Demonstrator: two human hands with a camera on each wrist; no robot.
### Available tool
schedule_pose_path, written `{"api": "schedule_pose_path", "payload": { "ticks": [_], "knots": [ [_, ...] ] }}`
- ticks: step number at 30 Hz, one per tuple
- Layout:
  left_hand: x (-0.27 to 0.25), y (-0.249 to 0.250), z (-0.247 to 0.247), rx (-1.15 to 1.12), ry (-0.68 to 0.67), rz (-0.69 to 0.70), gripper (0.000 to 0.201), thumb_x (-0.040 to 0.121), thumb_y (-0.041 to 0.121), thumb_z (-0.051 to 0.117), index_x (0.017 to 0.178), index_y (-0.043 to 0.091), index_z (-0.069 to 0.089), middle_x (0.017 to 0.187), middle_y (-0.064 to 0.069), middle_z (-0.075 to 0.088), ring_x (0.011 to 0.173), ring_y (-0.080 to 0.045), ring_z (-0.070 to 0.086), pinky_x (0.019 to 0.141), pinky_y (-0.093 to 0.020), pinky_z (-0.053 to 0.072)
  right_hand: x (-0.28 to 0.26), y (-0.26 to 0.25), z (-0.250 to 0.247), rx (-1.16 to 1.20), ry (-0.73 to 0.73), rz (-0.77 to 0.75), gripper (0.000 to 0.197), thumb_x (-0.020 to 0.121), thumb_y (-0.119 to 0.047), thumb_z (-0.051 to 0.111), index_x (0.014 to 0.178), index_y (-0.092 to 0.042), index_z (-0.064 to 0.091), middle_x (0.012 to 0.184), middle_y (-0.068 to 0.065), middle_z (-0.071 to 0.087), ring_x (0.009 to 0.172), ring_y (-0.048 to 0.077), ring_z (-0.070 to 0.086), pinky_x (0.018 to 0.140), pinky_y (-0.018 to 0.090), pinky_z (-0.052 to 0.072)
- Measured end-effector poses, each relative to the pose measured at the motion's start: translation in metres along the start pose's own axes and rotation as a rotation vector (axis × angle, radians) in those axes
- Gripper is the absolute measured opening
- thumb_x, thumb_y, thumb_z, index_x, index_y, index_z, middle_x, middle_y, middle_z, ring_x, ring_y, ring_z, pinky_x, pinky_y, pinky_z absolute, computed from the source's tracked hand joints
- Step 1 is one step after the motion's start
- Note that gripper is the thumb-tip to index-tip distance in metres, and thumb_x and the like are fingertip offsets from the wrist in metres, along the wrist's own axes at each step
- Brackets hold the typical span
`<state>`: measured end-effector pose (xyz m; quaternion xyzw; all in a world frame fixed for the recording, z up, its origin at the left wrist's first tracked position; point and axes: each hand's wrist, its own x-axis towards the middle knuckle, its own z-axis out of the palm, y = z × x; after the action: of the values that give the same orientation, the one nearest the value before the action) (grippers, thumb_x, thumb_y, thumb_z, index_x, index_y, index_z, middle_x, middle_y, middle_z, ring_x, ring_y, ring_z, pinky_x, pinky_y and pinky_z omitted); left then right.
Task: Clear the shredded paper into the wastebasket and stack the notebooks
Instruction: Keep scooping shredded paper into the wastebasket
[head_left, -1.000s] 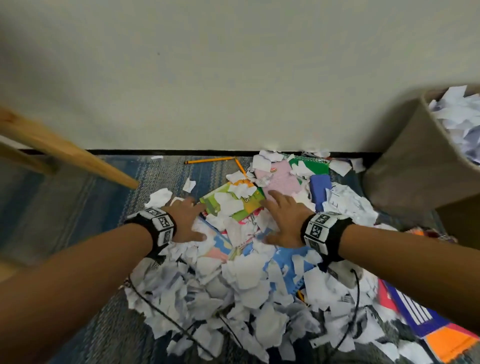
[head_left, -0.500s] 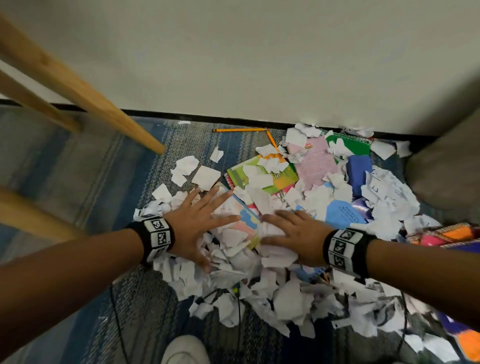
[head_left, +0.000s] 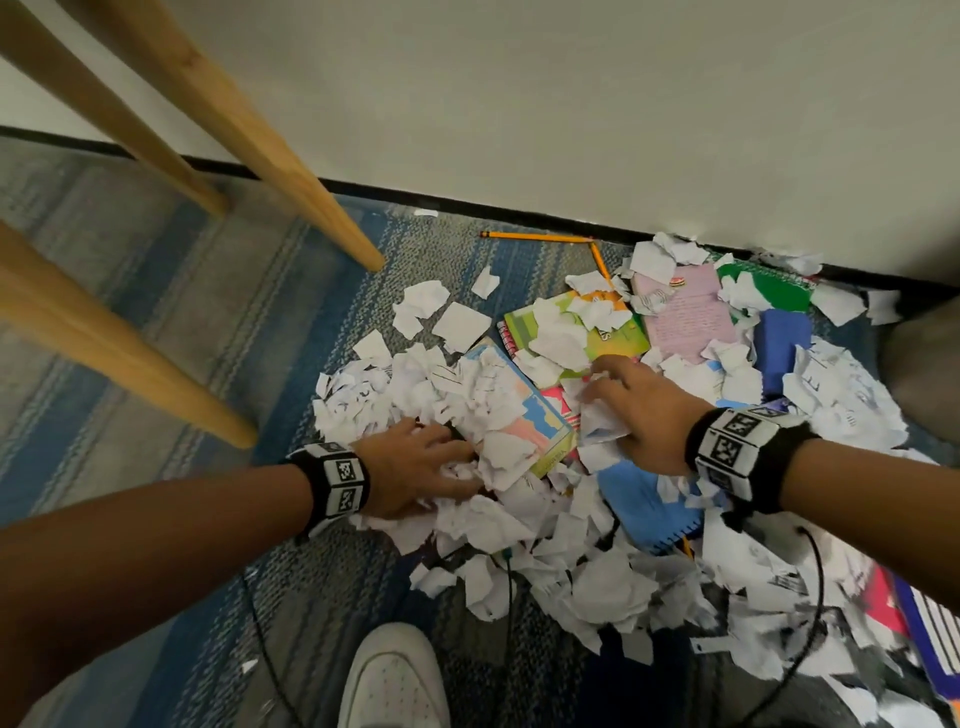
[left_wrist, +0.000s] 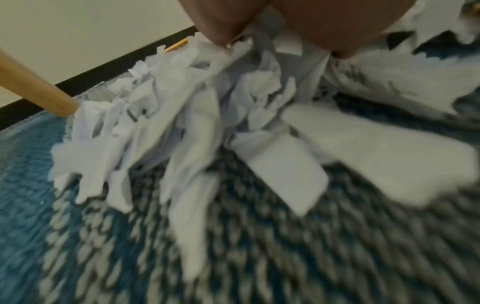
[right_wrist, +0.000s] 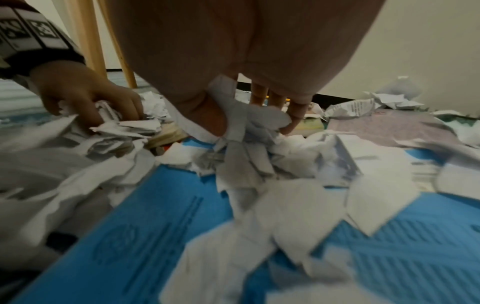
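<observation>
A heap of white shredded paper (head_left: 524, 525) covers the carpet and several notebooks. My left hand (head_left: 441, 457) digs into the heap's left side, fingers curled round a bunch of scraps (left_wrist: 197, 86). My right hand (head_left: 605, 395) grips a wad of scraps (right_wrist: 249, 131) over a light blue notebook (head_left: 644, 499). A pastel-cover notebook (head_left: 535, 415) lies between the hands. A green-yellow notebook (head_left: 608, 332), a pink one (head_left: 691, 312), a green one (head_left: 779, 291) and a dark blue one (head_left: 779, 338) lie beyond. The wastebasket (head_left: 919, 353) shows only as a grey edge at the right.
Wooden furniture legs (head_left: 291, 171) slant over the carpet at the left. Two pencils (head_left: 535, 236) lie by the baseboard. My white shoe (head_left: 395, 680) is at the bottom, with black cables (head_left: 509, 597) running through the paper. More colourful notebooks (head_left: 930, 629) lie at the lower right.
Both hands went from flat on the pile to curled, gathering scraps. The view has tilted down and left, so the wastebasket has slid almost out of frame.
</observation>
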<state>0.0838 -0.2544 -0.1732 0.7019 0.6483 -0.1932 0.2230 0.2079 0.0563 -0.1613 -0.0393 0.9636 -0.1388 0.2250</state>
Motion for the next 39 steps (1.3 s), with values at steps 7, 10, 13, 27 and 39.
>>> {"api": "schedule_pose_path", "payload": {
  "ticks": [7, 10, 13, 27, 39],
  "knots": [
    [0.016, -0.022, -0.022, -0.443, 0.318, -0.161, 0.034, 0.087, 0.015, 0.046, 0.12, 0.024, 0.041, 0.118, -0.012, 0.05, 0.096, -0.031, 0.055, 0.077, -0.041, 0.051, 0.012, -0.028, -0.018, -0.041, 0.076, 0.011, 0.052, 0.063, -0.025, 0.058, 0.114, -0.021, 0.05, 0.138, 0.005, 0.035, 0.115, 0.031, 0.043, 0.088, 0.042, 0.043],
    [0.009, -0.033, -0.025, -0.63, 0.635, -0.422, 0.037, 0.084, 0.012, 0.041, 0.119, 0.017, 0.051, 0.113, -0.013, 0.052, 0.091, -0.03, 0.056, 0.078, -0.032, 0.046, 0.022, -0.035, -0.026, 0.043, 0.09, 0.028, 0.055, 0.056, -0.03, 0.052, 0.11, -0.02, 0.048, 0.133, 0.004, 0.038, 0.113, 0.029, 0.043, 0.089, 0.041, 0.044],
    [-0.003, -0.044, -0.017, -0.738, 0.689, -0.799, 0.041, 0.089, 0.009, 0.046, 0.129, 0.017, 0.049, 0.121, -0.012, 0.05, 0.104, -0.033, 0.054, 0.087, -0.039, 0.046, 0.032, -0.041, -0.029, 0.068, 0.12, 0.031, 0.05, 0.058, -0.032, 0.053, 0.107, -0.021, 0.048, 0.13, 0.003, 0.04, 0.109, 0.029, 0.044, 0.088, 0.04, 0.044],
    [-0.015, -0.03, 0.029, -0.617, 0.096, -1.03, 0.094, 0.064, 0.092, 0.039, 0.143, 0.054, 0.004, 0.159, 0.003, -0.007, 0.143, -0.039, 0.003, 0.104, -0.069, 0.021, 0.043, -0.062, -0.017, -0.034, 0.058, -0.012, 0.052, 0.074, -0.03, 0.065, 0.121, -0.026, 0.043, 0.137, -0.001, 0.032, 0.117, 0.024, 0.039, 0.091, 0.036, 0.038],
    [-0.002, -0.026, 0.012, -0.779, 0.471, -0.831, 0.035, 0.09, 0.019, 0.053, 0.125, 0.016, 0.048, 0.111, -0.013, 0.054, 0.1, -0.033, 0.055, 0.084, -0.037, 0.046, 0.047, -0.061, -0.027, -0.039, 0.074, 0.01, 0.049, 0.078, -0.03, 0.06, 0.124, -0.027, 0.044, 0.138, 0.0, 0.033, 0.119, 0.025, 0.039, 0.095, 0.038, 0.038]
  ]
}}
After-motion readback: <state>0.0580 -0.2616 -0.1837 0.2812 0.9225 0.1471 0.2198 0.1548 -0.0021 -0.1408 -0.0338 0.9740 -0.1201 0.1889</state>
